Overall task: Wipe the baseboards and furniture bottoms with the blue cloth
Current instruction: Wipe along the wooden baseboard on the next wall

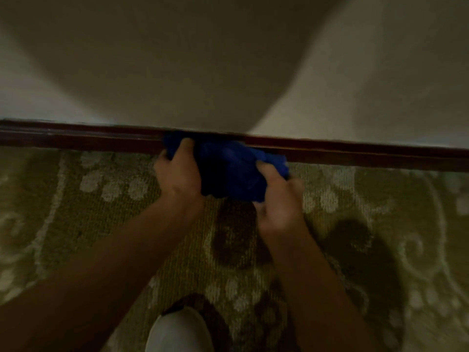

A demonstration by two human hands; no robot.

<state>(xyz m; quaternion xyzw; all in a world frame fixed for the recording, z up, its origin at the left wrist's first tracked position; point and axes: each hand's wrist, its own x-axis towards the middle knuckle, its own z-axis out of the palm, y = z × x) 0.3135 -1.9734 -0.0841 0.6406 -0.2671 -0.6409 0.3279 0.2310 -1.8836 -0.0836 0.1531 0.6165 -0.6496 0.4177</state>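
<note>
Cloth bunched between both hands, top edge against baseboard.
Left hand and right hand each grip an end; the loose wad may skip the upper ledge.

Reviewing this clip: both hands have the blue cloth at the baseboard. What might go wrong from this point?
1. The blue cloth is bunched between the left hand and right hand, so probably only a small patch meets the dark baseboard; the wipe may leave streaks or skip its top ledge.
2. The loose lower cloth hangs near the patterned carpet and could drag on it, picking up lint.
3. The scene is dim, so missed dust may go unnoticed.
</note>
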